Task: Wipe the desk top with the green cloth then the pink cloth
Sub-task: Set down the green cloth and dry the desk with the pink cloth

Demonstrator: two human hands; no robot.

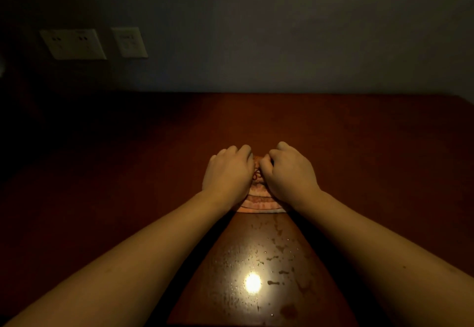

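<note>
1 pink cloth (259,204) on desk top (359,147), L hand (228,172) & R hand (289,175) both gripping it

The pink cloth (259,204): I read salmon bands edged in pale cream, plus a dark looped motif, possibly stitched. The desk top (372,152): reddish-brown, mottled near me with pale droplets. The wall (282,31): grey; socket plates (73,44): off-white.

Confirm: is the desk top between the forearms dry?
No, droplets and wet smears dot the desk top on the near side of the pink cloth.
</note>
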